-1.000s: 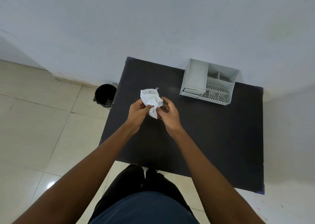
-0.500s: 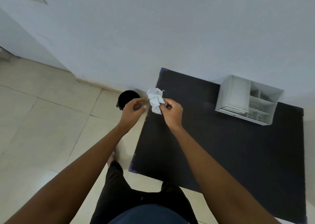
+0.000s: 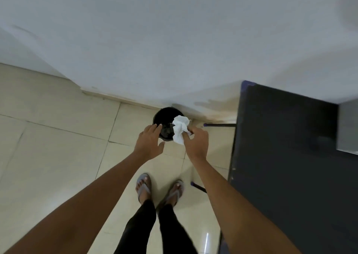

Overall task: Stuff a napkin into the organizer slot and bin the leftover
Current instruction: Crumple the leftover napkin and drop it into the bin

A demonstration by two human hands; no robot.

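The right hand [image 3: 195,142] pinches a crumpled white napkin [image 3: 180,129] in its fingertips, holding it right over the near right rim of the small black bin [image 3: 164,118]. The bin stands on the tiled floor [image 3: 58,137], tight against the foot of the wall [image 3: 174,41] and just off the far left corner of the dark table [image 3: 280,157]. The left hand [image 3: 149,142] hangs open and empty, fingers spread, its tips over the bin's near left rim. Below, two feet in sandals [image 3: 143,186] stand on the tiles beside the table's left edge.
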